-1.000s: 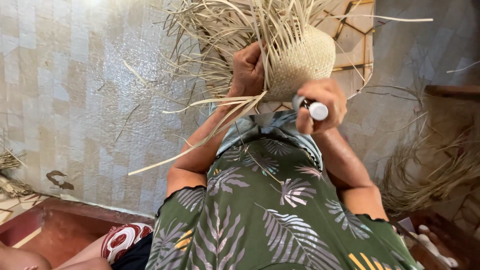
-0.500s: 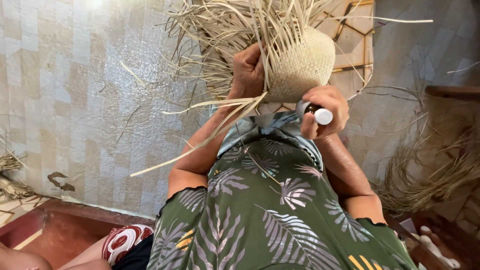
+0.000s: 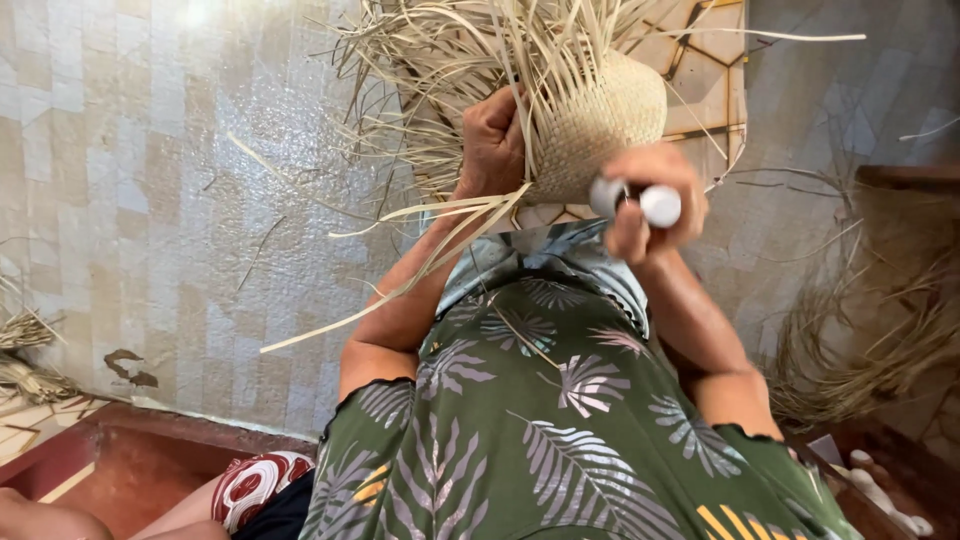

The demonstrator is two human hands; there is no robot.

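Note:
A pale woven straw piece [image 3: 600, 120], rounded like a basket or hat crown, is held up against a tiled wall, with long loose strands fanning out above and to the left. My left hand [image 3: 492, 140] grips its left side, several strands trailing down from under the fist. My right hand [image 3: 655, 195] is closed on a small tool with a white round end [image 3: 660, 205], held at the lower right edge of the weave.
A green leaf-patterned dress [image 3: 560, 420] fills the lower middle. A heap of loose dry straw [image 3: 880, 340] lies at the right, more straw [image 3: 25, 350] at the far left. A red ledge [image 3: 120, 460] runs along the bottom left.
My right hand with the white-ended tool has shifted slightly right and up against the weave's lower edge. My left hand keeps its grip in the same place.

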